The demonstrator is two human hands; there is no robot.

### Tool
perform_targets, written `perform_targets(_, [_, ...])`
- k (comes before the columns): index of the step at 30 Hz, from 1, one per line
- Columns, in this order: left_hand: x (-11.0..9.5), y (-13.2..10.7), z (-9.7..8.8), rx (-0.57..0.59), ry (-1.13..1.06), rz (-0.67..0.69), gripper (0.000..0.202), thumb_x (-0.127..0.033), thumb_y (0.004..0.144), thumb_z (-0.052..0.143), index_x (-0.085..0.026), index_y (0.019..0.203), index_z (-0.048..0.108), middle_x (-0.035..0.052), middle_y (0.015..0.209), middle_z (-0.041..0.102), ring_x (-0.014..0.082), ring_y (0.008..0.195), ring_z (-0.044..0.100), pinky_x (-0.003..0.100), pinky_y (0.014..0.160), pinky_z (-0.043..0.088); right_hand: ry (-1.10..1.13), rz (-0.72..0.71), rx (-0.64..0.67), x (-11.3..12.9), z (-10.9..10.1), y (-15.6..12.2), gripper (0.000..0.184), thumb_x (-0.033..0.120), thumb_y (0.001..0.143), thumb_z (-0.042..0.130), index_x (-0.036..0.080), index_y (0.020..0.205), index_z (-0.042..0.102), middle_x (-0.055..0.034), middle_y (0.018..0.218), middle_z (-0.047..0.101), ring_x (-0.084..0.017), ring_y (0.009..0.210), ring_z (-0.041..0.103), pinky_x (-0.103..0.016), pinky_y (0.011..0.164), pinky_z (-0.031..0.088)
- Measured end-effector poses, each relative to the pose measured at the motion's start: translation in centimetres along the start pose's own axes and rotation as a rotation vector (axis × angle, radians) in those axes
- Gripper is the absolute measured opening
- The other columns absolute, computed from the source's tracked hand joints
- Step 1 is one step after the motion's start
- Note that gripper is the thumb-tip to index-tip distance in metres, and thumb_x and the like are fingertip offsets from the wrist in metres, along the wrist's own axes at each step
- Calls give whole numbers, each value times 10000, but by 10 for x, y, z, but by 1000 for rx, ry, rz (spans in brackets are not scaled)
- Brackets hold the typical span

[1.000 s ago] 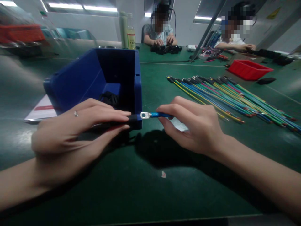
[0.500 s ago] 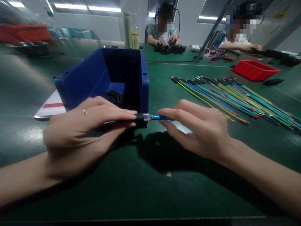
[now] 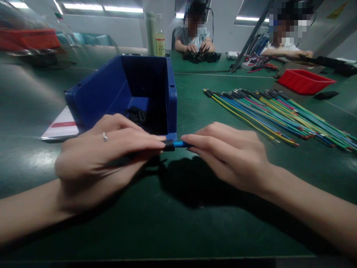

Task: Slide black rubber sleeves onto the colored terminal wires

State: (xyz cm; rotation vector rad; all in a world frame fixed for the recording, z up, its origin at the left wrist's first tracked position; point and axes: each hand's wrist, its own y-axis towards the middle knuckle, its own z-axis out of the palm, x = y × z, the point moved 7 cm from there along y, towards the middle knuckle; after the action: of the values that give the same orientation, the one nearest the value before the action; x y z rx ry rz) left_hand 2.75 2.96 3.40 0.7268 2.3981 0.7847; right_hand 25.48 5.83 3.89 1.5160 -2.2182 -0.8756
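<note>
My left hand is closed in a pinch on a short black sleeve. From the sleeve's right end comes a blue wire, which the fingers of my right hand pinch close by. No metal terminal shows between the hands; the sleeve's end hides it. Both hands hover over the green table in front of an open blue bin. Inside the bin lie several black pieces, partly behind my left hand.
Rows of coloured wires with black ends lie at right. Behind them stands a red tray. A white and red booklet is left of the bin, a bottle behind it. Two people sit across the table.
The sleeve and wire have come together: the silver terminal that showed between them is now covered. My right hand has moved slightly closer to my left.
</note>
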Motion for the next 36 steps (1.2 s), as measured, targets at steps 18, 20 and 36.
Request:
perform_targets(18, [0, 1, -5, 9, -62, -35, 246, -366, 1115, 744, -530, 1220, 894, -130, 1115, 916, 161, 944, 849, 251, 720, 662, 58, 25, -50, 1, -2, -5, 264, 83, 1189, 645, 215, 1269, 859, -47, 1056, 895, -150, 871, 842, -254, 748, 636])
perform_targets(20, [-1, 2, -6, 27, -106, -34, 263, -334, 1092, 768, -531, 1213, 895, -140, 1119, 922, 147, 929, 851, 225, 721, 663, 40, 24, -54, 2, -3, -5, 268, 77, 1191, 643, 214, 1269, 861, -44, 1054, 900, -142, 864, 839, -247, 736, 631])
perform_targets(36, [-2, 4, -3, 118, -189, -19, 312, -293, 1144, 747, -520, 1320, 869, -90, 1118, 919, 182, 962, 856, 300, 818, 712, 17, 28, -62, 8, -3, -7, 223, 102, 1196, 670, 174, 1282, 862, -48, 1023, 894, -137, 845, 853, -239, 686, 618])
